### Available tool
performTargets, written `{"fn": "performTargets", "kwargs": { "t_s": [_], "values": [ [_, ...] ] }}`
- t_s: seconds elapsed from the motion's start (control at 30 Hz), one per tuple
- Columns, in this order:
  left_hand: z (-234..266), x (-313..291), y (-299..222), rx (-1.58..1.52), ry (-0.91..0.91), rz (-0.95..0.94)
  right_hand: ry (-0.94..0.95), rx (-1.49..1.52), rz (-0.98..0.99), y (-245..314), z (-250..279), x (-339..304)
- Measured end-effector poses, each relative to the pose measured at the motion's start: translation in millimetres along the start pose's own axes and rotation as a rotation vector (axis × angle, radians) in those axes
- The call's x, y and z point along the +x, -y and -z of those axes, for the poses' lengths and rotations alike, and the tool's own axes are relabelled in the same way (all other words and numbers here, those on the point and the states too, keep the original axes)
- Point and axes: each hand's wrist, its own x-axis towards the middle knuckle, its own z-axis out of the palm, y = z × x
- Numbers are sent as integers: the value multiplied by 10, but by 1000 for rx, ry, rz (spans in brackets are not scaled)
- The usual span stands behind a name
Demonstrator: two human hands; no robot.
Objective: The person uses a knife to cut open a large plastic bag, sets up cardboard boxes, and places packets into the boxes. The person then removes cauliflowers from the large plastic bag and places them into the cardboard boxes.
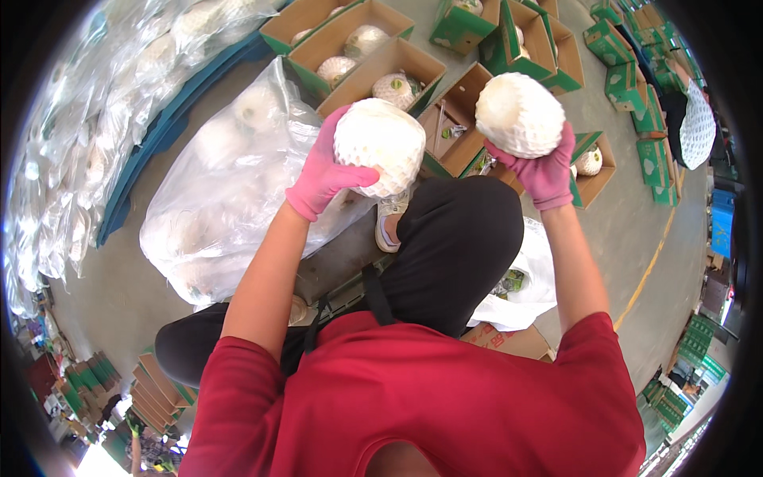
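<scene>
Pink gloves cover both my hands. My left hand [330,167] is wrapped round a white trimmed coconut [380,143] in a foam net, held up in front of me. To its right, my right hand [544,167] grips another netted coconut [520,115] from below, fingers round its lower side. The two coconuts are apart. Beneath them stands an open cardboard box [453,131] with a small packet inside. Just beyond the left coconut, a green-edged box [421,63] holds a netted coconut with a green label.
A large clear plastic bag [214,183] of white coconuts lies at my left. Beyond it, more bagged coconuts rest on a blue pallet [151,143]. A white sack [528,270] with green packets sits by my right knee. Several green boxes [620,79] line the far right.
</scene>
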Motion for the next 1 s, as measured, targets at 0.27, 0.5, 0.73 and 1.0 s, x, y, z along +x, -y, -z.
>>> {"fn": "performTargets", "kwargs": {
  "t_s": [0.27,0.5,0.73,1.0],
  "values": [
    [-385,923,36,-378,142,988,-406,-694,199,-183,685,937],
    [-936,1751,623,-334,184,1335,-338,-1739,491,-341,949,1500],
    [-1163,2010,858,683,158,1185,-274,-2297,-81,-497,1325,1617],
    [-691,855,350,477,255,730,205,-1854,-468,-456,674,1422]
  ]
}}
